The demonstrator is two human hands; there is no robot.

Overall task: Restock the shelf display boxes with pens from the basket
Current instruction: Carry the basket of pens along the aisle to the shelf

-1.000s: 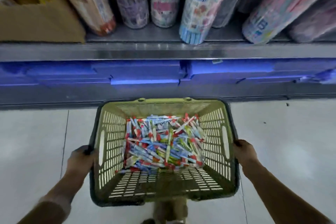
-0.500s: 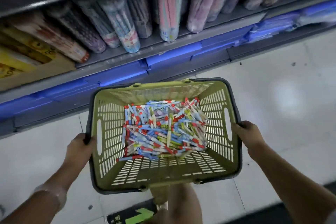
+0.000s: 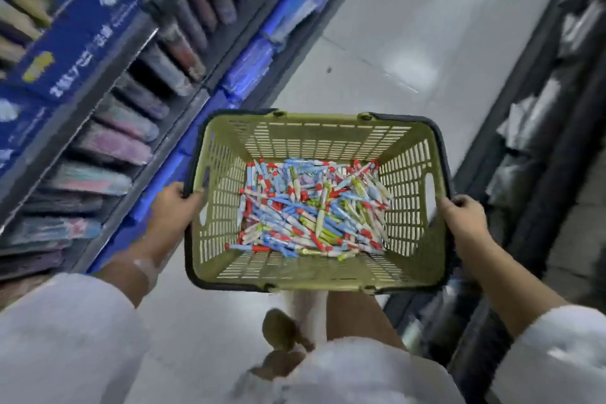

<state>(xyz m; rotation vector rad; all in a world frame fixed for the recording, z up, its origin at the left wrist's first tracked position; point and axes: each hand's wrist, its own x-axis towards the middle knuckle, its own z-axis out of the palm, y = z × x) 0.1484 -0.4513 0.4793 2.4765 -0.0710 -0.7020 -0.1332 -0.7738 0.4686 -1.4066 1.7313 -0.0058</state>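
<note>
I've swung away from facing the shelf (image 3: 108, 128); it now runs along my left. My left hand (image 3: 178, 207) and right hand (image 3: 462, 220) grip the basket (image 3: 314, 141) rims, fingers curled; pens (image 3: 311, 210) piled against its far wall, none restocked, I judge.

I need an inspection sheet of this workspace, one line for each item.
Surface: pale tiled floor of an aisle; no table.
Job's things: green basket carried level; loose pens heaped on its bottom; no display boxes identifiable in the blur.
Clutter: nothing seen.
Grippers: left hand grips the left rim; right hand grips the right rim.
Cables: nothing seen.
Surroundings: left shelf with blurred packs and blue boxes; dark right shelf with pale packets.
</note>
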